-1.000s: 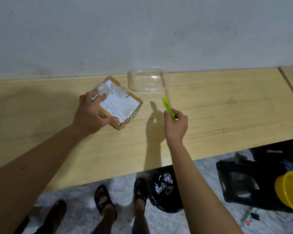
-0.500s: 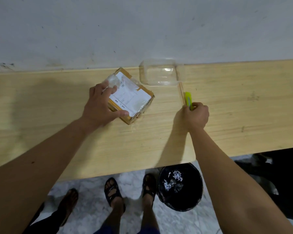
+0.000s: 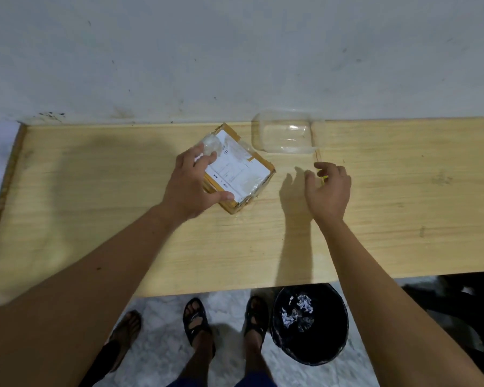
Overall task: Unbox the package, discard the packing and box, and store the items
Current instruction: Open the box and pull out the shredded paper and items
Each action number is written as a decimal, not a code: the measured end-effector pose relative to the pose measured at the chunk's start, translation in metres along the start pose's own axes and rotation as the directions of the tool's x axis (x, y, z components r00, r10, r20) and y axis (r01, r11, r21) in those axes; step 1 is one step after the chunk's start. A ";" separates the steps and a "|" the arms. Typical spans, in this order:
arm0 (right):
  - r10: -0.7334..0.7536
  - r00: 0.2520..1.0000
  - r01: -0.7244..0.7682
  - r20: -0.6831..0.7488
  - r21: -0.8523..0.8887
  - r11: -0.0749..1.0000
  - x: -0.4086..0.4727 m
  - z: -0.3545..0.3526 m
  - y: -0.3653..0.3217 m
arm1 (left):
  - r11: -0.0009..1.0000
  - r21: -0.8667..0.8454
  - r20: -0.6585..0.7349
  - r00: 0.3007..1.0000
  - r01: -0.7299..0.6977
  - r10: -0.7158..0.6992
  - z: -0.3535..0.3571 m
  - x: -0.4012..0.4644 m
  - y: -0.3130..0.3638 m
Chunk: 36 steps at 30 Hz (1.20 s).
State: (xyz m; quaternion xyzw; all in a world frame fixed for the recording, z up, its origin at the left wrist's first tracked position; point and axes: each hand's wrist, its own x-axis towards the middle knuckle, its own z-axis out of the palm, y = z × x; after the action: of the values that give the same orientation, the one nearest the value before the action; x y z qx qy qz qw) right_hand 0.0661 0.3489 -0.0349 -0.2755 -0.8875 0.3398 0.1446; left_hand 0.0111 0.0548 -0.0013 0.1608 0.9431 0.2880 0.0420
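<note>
A small cardboard package (image 3: 243, 174) with a white label and clear tape lies on the wooden bench (image 3: 403, 196). My left hand (image 3: 193, 188) grips its near left side, thumb on the front edge. My right hand (image 3: 329, 188) hovers to the right of the package with fingers spread and nothing in it. A sliver of the yellow-green cutter (image 3: 324, 178) shows on the bench under its fingers, mostly hidden. A clear plastic container (image 3: 285, 136) stands just behind, against the wall.
A black waste bin (image 3: 310, 322) holding scraps of paper stands on the floor under the bench's front edge, right of my sandalled feet. Another person's foot (image 3: 123, 336) is at lower left. Dark objects sit at lower right.
My right hand laid the yellow-green cutter down on the bench and opened. The left hand kept its hold on the package. The camera shifted left.
</note>
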 end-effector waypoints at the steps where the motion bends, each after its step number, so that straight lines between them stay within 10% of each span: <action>1: -0.078 0.996 0.072 0.054 0.093 0.993 -0.001 0.002 -0.011 | 1.000 -0.002 -0.006 1.000 -0.013 0.013 0.000 -0.001 0.000; 7: -0.169 0.887 0.039 0.430 0.296 0.954 -0.002 0.013 -0.060 | 0.998 0.032 -0.048 0.998 -0.046 0.047 -0.003 0.000 -0.007; 21: -0.239 0.710 -0.097 0.663 0.428 0.899 -0.064 0.044 -0.094 | 0.804 -0.413 -0.151 0.839 0.428 -0.523 -0.032 -0.019 -0.062; 30: -0.312 0.631 -0.068 0.710 0.451 0.890 -0.094 0.083 -0.123 | 0.933 -0.285 -0.130 0.955 0.222 -0.267 -0.041 -0.044 -0.092; 36: -0.325 0.773 0.054 0.544 0.455 0.889 -0.066 0.073 -0.130 | 0.957 -0.237 -0.075 0.979 0.169 -0.192 -0.043 -0.045 -0.103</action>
State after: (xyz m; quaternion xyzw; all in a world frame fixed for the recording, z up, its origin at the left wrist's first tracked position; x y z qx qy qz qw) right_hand 0.0362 0.1917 -0.0040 -0.0217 -0.8172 0.5731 -0.0583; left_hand 0.0174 -0.0632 -0.0239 0.0538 0.9152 0.3974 0.0405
